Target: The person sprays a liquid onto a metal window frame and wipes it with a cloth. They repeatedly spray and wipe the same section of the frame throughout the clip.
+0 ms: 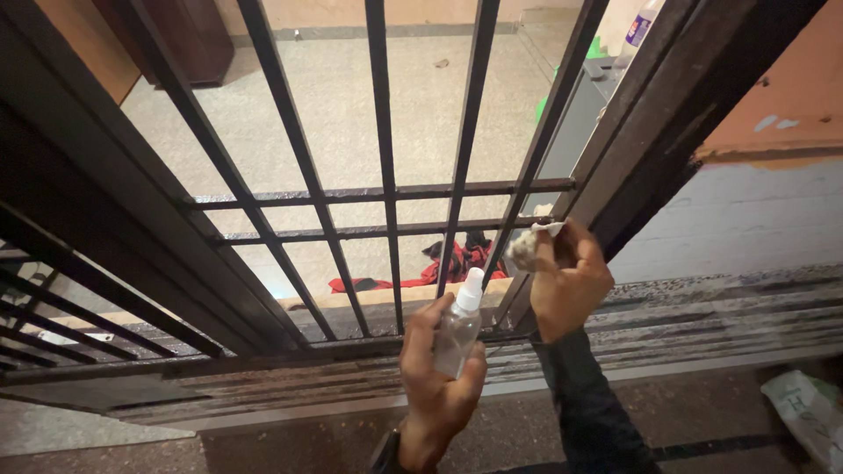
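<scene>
My left hand (436,386) grips a small clear spray bottle (458,326) with a white nozzle, held upright just in front of a black iron gate (384,195) of vertical bars and two horizontal rails. My right hand (566,281) holds a crumpled white cloth (529,245) pressed against the lower part of the bar at the gate's right edge, next to the dark door frame (654,132). A dark sleeve covers my right forearm.
Beyond the bars lies a speckled floor with a red and black garment (439,268) on it. A plastic bottle (638,31) stands on a grey surface at the top right. A white bag (808,412) lies at the lower right. A ribbed threshold runs below the gate.
</scene>
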